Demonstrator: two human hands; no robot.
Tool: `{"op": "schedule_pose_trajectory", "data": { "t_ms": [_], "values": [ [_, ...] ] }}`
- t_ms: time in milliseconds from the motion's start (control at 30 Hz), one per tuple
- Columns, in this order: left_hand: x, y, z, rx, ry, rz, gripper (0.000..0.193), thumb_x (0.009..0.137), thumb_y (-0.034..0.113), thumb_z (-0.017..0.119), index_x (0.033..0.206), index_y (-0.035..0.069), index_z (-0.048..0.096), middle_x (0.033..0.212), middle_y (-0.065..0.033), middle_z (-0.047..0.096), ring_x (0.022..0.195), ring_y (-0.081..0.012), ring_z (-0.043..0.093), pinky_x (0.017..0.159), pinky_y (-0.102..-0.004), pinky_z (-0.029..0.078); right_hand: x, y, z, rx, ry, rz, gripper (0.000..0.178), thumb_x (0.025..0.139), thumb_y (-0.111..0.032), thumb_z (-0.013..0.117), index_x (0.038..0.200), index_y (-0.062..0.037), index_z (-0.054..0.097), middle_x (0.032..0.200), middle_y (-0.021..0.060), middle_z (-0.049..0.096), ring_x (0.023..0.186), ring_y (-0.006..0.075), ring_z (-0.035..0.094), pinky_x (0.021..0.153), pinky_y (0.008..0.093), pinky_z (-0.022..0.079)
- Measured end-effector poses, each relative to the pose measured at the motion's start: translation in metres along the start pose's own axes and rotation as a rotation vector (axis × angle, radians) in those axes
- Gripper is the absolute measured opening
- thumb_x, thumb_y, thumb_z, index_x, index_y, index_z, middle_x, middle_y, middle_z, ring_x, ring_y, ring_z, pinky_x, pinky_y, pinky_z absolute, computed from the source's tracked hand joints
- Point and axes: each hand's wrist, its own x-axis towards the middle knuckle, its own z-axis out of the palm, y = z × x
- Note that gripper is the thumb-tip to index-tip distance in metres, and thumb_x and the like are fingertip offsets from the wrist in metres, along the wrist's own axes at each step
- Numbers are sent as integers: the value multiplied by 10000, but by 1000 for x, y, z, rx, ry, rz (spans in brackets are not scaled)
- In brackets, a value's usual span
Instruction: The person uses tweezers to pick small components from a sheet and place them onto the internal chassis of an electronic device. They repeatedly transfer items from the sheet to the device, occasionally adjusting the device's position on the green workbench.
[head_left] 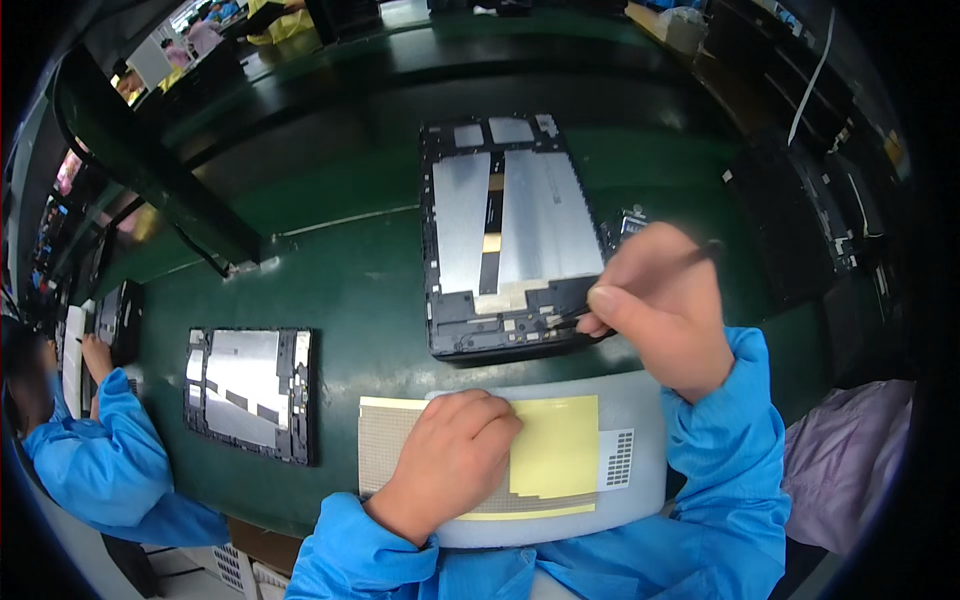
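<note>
Fine tool work, it seems, near the lower edge of an open flat device (pixel 545 215), upper centre of the frame.
At lower left a second open device (pixel 255 375) lies apart from the hands. At bottom centre the left hand (pixel 455 455) rests palm down, fingers curled, over a gridded sheet (pixel 395 440) and the left end of a yellow sheet (pixel 555 445); whether it grips either, I cannot tell. Right of centre, well apart from it, the right hand (pixel 668 305) pinches a thin dark tool (pixel 708 251), aimed at the first device's small parts; tip contact is unclear. The next move probably calls for a steady, exact tip.
</note>
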Motion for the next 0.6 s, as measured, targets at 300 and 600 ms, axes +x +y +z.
{"op": "schedule_pose_trajectory", "data": {
  "t_ms": [300,600],
  "values": [
    [3,6,-2,-2,0,-12,231,683,-14,681,898,65,646,953,-61,636,918,-281,616,798,-389,471,10,-10,-9,-28,-81,185,169,892,-17,663,915,-11,497,827,88,616,774,137,668,655,258,551],
    [4,7,-3,5,-10,-10,246,677,-14,686,907,66,649,962,-60,641,932,-276,614,813,-388,474,12,-8,-11,-35,-133,206,166,902,-33,656,915,-18,491,816,66,608,754,118,644,646,255,537]
  ]
}}
